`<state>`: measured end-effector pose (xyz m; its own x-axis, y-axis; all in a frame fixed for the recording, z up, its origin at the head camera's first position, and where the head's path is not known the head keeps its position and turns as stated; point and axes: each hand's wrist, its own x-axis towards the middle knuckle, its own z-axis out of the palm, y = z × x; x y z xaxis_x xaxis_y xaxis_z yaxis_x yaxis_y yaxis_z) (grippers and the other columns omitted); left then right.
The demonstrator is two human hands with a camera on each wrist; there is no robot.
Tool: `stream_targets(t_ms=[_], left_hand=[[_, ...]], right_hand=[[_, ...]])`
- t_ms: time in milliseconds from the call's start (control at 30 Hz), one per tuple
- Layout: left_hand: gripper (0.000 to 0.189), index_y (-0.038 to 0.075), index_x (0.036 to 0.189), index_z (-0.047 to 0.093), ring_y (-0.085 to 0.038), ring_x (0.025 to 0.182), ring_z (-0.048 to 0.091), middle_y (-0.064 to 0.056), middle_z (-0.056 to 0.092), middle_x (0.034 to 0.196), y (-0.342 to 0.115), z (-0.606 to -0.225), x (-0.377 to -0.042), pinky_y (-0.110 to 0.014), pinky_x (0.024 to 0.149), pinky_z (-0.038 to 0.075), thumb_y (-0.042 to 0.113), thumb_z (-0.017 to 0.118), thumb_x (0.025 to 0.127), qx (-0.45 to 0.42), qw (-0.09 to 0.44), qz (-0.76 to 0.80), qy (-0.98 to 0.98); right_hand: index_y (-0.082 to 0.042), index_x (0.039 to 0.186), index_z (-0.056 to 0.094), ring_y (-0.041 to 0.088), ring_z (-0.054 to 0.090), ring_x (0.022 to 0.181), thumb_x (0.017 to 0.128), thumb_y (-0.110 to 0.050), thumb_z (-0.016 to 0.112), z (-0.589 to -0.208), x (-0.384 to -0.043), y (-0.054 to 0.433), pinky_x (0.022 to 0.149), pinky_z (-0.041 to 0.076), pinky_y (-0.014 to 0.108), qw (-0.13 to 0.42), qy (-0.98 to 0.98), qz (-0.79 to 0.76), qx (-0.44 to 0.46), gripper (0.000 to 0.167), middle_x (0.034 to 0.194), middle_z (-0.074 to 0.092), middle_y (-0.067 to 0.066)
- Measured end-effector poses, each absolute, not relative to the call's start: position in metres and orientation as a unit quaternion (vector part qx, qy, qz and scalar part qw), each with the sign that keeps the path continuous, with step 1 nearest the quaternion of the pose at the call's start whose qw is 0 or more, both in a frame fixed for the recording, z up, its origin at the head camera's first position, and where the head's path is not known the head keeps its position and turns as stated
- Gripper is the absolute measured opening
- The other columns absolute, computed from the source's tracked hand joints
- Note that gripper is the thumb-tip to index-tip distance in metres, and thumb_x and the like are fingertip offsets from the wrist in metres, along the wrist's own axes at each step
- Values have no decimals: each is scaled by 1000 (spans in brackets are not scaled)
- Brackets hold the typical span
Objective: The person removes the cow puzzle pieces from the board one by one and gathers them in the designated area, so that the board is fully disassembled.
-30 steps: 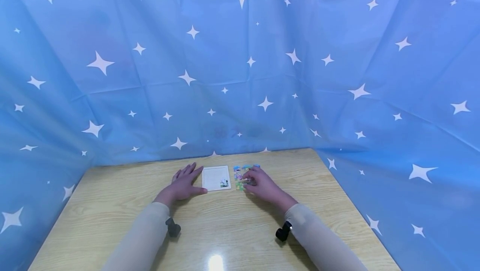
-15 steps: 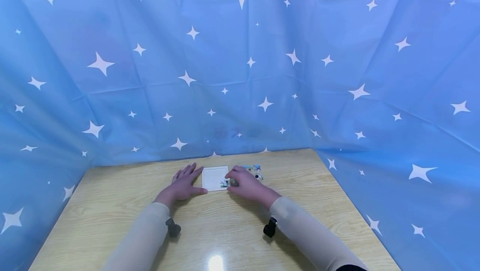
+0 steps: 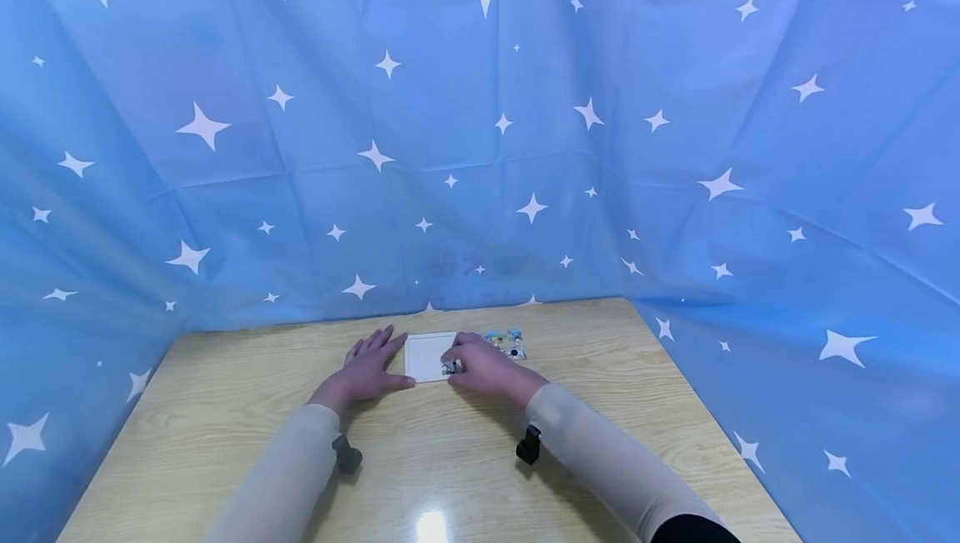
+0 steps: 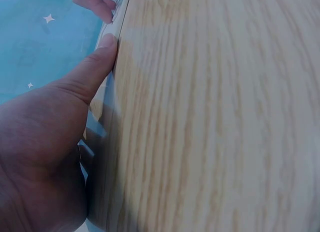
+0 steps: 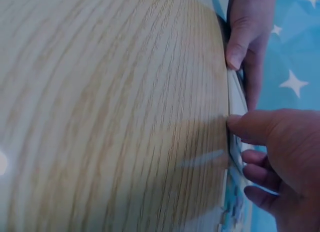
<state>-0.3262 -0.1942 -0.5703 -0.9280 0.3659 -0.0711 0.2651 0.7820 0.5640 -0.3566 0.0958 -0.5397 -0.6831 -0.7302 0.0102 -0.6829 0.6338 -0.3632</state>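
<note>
A white puzzle tray (image 3: 426,357) lies flat on the table. In its lower right corner sits a puzzle piece with a dark and pale picture (image 3: 447,368). My left hand (image 3: 365,371) rests at the tray's left side, fingers spread and thumb at the lower left corner; the left wrist view shows its thumb (image 4: 90,71) laid straight along the edge. Over the tray's right edge, my right hand (image 3: 486,366) pinches a puzzle piece, mostly hidden by the fingers. Its thumb (image 5: 250,126) touches the near edge in the right wrist view, the other fingers curled.
Several colourful loose puzzle pieces (image 3: 514,344) lie right of the tray, partly behind my right hand. The wooden table (image 3: 435,460) ends at a blue curtain with white stars (image 3: 465,151) at the back and sides.
My right hand has moved left from the loose pieces to the tray's right edge, carrying a puzzle piece. My left hand has stayed in place.
</note>
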Motion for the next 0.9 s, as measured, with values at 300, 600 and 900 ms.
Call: stream_targets(t_ms=[300, 600, 900], left_hand=[[102, 10, 175, 32, -53, 167, 7, -26, 11, 183, -194, -566, -324, -70, 131, 1, 60, 77, 99, 169, 86, 291, 938], [100, 13, 176, 30, -51, 168, 7, -23, 11, 183, -194, -569, -327, -69, 132, 1, 59, 76, 101, 163, 91, 276, 943], [101, 10, 175, 31, -53, 167, 6, -26, 11, 182, -196, -572, -327, -70, 131, -1, 61, 76, 99, 178, 80, 296, 935]], right_hand=[[-8, 138, 78, 18, 67, 110, 103, -19, 82, -535, -359, 90, 95, 58, 35, 95, 905, -175, -376, 36, 124, 73, 4], [-8, 136, 79, 19, 67, 113, 102, -15, 83, -539, -359, 90, 97, 58, 36, 108, 904, -210, -357, 35, 128, 74, 5], [-10, 136, 78, 17, 65, 115, 103, -15, 82, -543, -360, 92, 100, 57, 37, 115, 900, -232, -351, 33, 128, 73, 2]])
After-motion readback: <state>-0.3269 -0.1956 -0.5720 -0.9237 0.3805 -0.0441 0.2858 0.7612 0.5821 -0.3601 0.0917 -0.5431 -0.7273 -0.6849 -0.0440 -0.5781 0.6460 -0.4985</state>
